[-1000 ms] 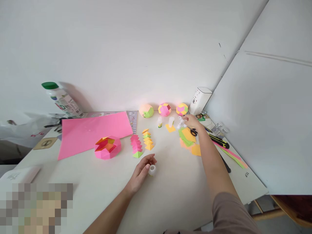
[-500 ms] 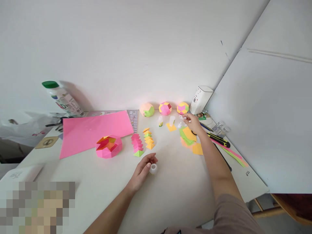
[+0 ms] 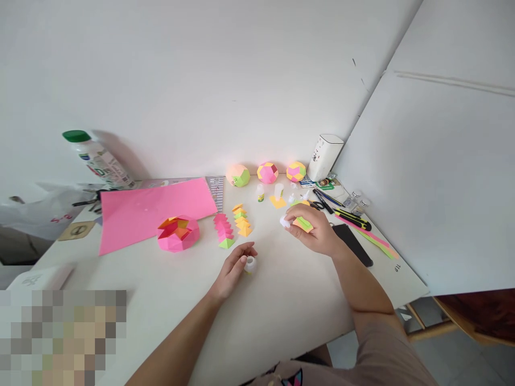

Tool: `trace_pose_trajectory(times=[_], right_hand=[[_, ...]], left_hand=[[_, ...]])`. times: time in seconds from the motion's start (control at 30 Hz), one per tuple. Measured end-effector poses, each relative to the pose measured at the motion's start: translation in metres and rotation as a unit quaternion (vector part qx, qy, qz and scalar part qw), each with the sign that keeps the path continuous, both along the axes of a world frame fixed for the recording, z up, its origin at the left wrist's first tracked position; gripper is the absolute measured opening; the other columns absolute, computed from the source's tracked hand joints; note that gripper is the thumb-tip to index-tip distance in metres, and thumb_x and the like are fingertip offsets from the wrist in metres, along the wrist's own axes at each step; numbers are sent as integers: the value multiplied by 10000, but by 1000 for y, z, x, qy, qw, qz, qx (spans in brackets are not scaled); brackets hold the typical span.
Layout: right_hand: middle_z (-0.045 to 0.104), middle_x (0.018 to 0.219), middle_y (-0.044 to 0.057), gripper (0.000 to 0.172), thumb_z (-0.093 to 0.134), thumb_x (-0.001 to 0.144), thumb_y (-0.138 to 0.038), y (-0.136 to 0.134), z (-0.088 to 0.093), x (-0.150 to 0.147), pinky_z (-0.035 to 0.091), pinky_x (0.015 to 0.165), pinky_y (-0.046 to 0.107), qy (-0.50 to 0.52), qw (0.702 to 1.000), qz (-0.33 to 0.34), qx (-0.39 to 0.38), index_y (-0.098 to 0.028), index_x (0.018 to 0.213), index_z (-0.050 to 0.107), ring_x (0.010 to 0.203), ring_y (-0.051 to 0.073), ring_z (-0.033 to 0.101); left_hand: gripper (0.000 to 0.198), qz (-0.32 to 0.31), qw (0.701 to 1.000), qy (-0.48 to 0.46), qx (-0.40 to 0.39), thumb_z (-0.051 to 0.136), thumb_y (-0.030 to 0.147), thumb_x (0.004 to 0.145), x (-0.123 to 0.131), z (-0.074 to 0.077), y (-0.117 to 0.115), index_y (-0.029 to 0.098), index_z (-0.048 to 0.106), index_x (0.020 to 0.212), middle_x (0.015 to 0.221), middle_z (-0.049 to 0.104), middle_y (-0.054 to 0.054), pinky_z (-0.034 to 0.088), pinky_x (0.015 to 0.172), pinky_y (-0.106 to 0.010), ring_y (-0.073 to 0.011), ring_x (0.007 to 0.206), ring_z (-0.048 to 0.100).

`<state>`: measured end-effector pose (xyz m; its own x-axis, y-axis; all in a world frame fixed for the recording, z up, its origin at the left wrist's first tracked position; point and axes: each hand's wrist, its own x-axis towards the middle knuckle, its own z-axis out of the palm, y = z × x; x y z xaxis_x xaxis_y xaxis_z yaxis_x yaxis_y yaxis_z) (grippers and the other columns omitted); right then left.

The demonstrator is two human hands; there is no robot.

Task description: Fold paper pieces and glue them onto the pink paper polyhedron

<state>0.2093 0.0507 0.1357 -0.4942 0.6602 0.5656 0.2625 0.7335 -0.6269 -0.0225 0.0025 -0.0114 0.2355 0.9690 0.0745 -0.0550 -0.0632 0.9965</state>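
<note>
My left hand (image 3: 234, 268) is closed round a small white glue bottle (image 3: 250, 264), whose uncapped round mouth faces up. Over the middle right of the table, my right hand (image 3: 311, 228) pinches a small white cap (image 3: 284, 221) between thumb and fingers. Beyond the hands stand another small glue bottle (image 3: 260, 193) and a white container (image 3: 279, 191) on an orange paper square (image 3: 277, 201). Small white caps (image 3: 292, 198) lie beside them. Green and orange paper squares (image 3: 304, 224) are partly hidden by my right hand.
A pink folded-paper ring (image 3: 178, 235) sits left, near a pink sheet (image 3: 155, 201). Folded paper strips (image 3: 223, 230) lie centrally. Three paper balls (image 3: 267, 172) line the wall. Scissors (image 3: 317, 205), a yellow-black cutter (image 3: 354, 219) and a phone (image 3: 354, 245) lie right.
My right hand has come back from the far caps toward my left hand, bringing a white cap. My left hand keeps the glue bottle in nearly the same place. The view has shifted slightly.
</note>
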Motion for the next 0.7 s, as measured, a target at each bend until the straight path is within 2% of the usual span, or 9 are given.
trace_pose_trajectory(times=[0.2,0.3,0.37,0.47,0.57,0.7], right_hand=[[611,831,36,48,551,881,-235,-19,9,-5,489,731,330,-13,1000,0,5,-238,925,571,774,166,562],[599,833,31,51,557,885,-271,-26,12,-8,495,717,313,27,995,10,-94,-222,898,558,751,150,563],[597,834,25,106,554,892,-316,-28,12,-11,509,682,305,82,971,57,-216,-212,898,534,724,140,586],[627,802,20,159,549,897,-354,-27,10,-17,512,609,295,151,906,147,-367,-204,897,496,693,150,628],[671,783,38,172,534,904,-361,-26,10,-25,501,567,289,189,857,204,-433,-199,889,479,701,178,661],[699,829,55,155,520,905,-346,-28,12,-34,495,542,279,223,823,238,-466,-195,890,487,692,185,673]], left_hand=[[503,-2,1000,4,4,443,546,882,0,0,0,188,543,1221,1037,609,-101,420,868,-364,-243,1016,534],[508,-1,1000,8,5,448,552,876,0,1,0,185,549,1213,1029,611,-98,415,875,-364,-242,1015,534],[525,-1,1000,10,4,458,565,864,0,3,0,180,551,1207,1029,613,-100,417,866,-360,-242,1006,535],[536,-6,1000,15,8,468,570,856,-1,4,0,178,543,1213,1036,618,-101,423,851,-357,-243,998,542],[520,-15,999,27,12,456,560,867,-1,3,0,179,542,1210,1078,615,-106,429,853,-362,-250,1021,542],[515,-17,999,42,15,448,568,866,-1,3,0,174,553,1181,1120,618,-110,444,843,-357,-261,1048,544]])
